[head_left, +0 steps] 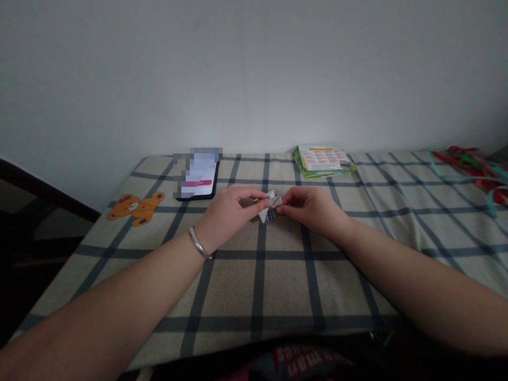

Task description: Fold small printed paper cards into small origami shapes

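A small folded piece of printed paper (pixel 270 208) is held just above the checked tablecloth (pixel 257 275) near the middle of the table. My left hand (pixel 228 210) pinches its left side with thumb and fingertips; a silver bangle sits on that wrist. My right hand (pixel 311 207) pinches the paper's right side, fingers curled. Both hands meet at the paper, which is partly hidden by the fingertips.
A phone (pixel 198 180) with a lit screen lies behind my left hand. A stack of green printed leaflets (pixel 323 160) lies at the back. Red and green ribbons (pixel 476 164) are at the far right. An orange bear print (pixel 136 207) marks the cloth's left edge.
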A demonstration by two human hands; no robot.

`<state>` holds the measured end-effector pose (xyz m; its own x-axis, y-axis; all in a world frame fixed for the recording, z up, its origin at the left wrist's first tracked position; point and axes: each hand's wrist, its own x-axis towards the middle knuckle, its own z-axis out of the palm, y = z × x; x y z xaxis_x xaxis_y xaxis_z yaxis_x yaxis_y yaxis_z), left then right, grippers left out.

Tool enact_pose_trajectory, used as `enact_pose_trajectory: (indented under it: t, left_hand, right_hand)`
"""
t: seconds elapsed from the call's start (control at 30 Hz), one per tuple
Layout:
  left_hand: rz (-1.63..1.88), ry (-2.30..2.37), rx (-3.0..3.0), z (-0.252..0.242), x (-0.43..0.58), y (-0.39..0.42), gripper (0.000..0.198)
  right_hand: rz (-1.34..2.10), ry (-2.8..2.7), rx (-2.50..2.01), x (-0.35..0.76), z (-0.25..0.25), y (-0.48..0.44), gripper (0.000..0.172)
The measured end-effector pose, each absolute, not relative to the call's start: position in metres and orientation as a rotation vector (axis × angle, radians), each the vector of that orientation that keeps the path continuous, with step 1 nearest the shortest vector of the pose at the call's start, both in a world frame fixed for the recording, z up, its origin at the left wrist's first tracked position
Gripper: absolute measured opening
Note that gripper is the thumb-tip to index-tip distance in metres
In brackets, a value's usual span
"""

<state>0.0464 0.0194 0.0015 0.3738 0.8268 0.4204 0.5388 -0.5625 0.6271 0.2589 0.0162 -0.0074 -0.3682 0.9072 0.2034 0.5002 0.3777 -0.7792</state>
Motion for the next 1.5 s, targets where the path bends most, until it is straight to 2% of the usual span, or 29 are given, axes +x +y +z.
enact_pose_trajectory:
  t: [0.47,0.6,0.73,1.17,1.5]
  left_hand:
    - [1.010,1.211,2.257,0.001,0.048,0.015,0.016]
    - [0.966,1.258,2.161,-0.002,0.050,0.015,0.016]
    - [0.915,1.191,2.023,-0.002,0.051,0.016,0.038]
    - [0.936,1.260,1.955,0.003,0.057,0.011,0.019]
    - [0.906,1.230,1.861,0.002,0.057,0.011,0.015]
  right_hand:
    - [1.037,-1.843,-1.113,0.255,-0.007,0.015,0.015]
    - [0.995,-1.858,-1.118,0.255,-0.007,0.015,0.015]
    - [0.940,-1.913,-1.119,0.255,-0.005,0.014,0.013]
    - [1.183,-1.720,-0.958,0.250,-0.011,0.016,0.017]
    - [1.158,-1.744,-1.001,0.250,-0.010,0.015,0.012]
